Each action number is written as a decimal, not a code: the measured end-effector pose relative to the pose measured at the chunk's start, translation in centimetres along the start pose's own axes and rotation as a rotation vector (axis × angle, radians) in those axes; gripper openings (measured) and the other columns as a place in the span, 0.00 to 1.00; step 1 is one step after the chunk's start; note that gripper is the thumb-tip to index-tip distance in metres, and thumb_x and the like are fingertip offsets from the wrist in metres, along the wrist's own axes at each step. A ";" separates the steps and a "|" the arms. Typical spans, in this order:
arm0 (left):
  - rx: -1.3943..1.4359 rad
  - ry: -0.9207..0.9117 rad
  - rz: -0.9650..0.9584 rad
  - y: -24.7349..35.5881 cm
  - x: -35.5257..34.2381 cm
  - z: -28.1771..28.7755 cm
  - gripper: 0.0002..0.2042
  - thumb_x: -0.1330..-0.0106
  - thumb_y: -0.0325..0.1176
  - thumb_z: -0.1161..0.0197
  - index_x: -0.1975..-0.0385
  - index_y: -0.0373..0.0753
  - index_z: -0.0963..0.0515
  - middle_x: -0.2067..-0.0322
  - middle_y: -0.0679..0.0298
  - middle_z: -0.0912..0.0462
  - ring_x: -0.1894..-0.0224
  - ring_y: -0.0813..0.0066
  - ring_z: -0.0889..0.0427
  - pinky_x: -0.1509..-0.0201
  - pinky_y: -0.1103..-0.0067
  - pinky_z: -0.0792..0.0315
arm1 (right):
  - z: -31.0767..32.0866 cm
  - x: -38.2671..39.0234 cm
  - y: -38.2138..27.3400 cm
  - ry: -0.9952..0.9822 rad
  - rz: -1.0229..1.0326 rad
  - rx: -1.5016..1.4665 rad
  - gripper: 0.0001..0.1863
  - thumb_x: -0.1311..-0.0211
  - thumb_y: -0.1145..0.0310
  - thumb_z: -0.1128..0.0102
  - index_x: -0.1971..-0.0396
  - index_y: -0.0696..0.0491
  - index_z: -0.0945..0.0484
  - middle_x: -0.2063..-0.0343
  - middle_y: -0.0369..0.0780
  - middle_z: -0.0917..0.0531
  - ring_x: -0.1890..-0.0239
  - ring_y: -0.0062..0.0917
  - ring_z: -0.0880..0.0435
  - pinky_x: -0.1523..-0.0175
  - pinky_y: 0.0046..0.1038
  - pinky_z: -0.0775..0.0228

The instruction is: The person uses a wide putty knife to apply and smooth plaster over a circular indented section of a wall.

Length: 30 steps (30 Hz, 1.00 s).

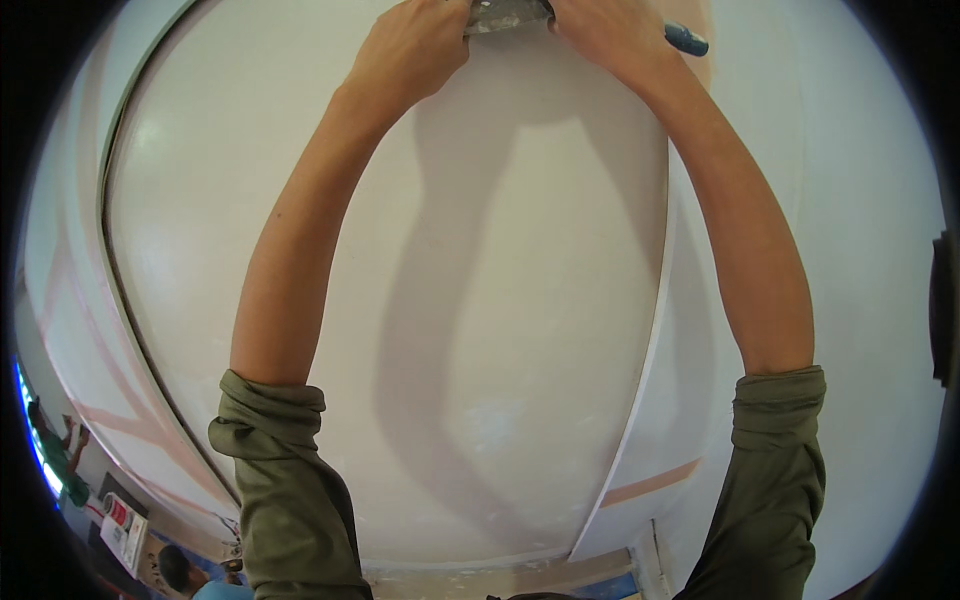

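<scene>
Green sleeves (285,480) are bunching, right hand (612,38) clutching a dark handle (686,39), left hand (415,52) touching a cropped blade (508,15), grip unclear tbh.

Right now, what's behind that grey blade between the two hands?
Just below the blade, the pale panel shows, in shadow. What's straight behind the blade, between the left hand and right hand, is hidden.

I've got a plain white wall (850,250) down the right, dark object (942,310) at its far edge, can't tell what. Left: pale panelling (90,270) with pinkish bands (125,420), beside a dark curved seam (103,210). Bright blue-white opening (38,440) far lower left, maybe a window. Brownish floor (450,581) along the bottom, blue patch (605,588) near it.
</scene>
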<state>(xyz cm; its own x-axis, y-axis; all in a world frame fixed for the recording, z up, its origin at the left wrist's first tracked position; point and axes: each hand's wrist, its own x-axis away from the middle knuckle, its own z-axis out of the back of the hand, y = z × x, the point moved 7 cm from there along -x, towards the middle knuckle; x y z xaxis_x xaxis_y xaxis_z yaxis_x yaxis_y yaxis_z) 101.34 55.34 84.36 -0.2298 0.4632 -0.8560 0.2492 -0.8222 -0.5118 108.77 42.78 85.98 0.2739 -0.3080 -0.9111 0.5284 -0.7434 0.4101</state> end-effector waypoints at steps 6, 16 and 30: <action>0.021 0.051 0.061 1.8 -0.4 -0.7 0.17 0.31 0.22 0.51 0.45 0.21 0.28 0.49 0.37 0.22 0.49 0.42 0.18 0.43 0.59 0.23 | 0.4 -0.1 1.5 0.027 0.110 -0.021 0.22 0.36 0.70 0.45 0.42 0.46 0.19 0.68 0.49 0.13 0.64 0.44 0.12 0.57 0.44 0.20; 0.048 0.089 0.102 1.7 -0.8 -1.5 0.12 0.34 0.21 0.49 0.53 0.22 0.27 0.55 0.38 0.21 0.55 0.41 0.17 0.50 0.57 0.22 | 1.0 -0.9 2.0 -0.086 0.161 -0.020 0.21 0.38 0.70 0.42 0.44 0.47 0.18 0.67 0.52 0.13 0.64 0.47 0.13 0.57 0.46 0.21; -0.181 0.130 0.058 2.5 0.4 -4.0 0.12 0.36 0.22 0.46 0.55 0.24 0.26 0.55 0.41 0.20 0.56 0.46 0.17 0.52 0.60 0.21 | -2.8 0.4 2.3 0.009 0.145 -0.034 0.25 0.35 0.72 0.48 0.37 0.49 0.22 0.67 0.51 0.13 0.63 0.46 0.12 0.57 0.45 0.21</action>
<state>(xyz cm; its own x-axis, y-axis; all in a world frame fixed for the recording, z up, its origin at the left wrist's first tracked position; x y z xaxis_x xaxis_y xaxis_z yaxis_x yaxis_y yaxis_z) 105.69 54.77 82.45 -0.0903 0.4654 -0.8805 0.4254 -0.7814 -0.4566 112.33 42.66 86.68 0.3564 -0.4054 -0.8418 0.5096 -0.6708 0.5389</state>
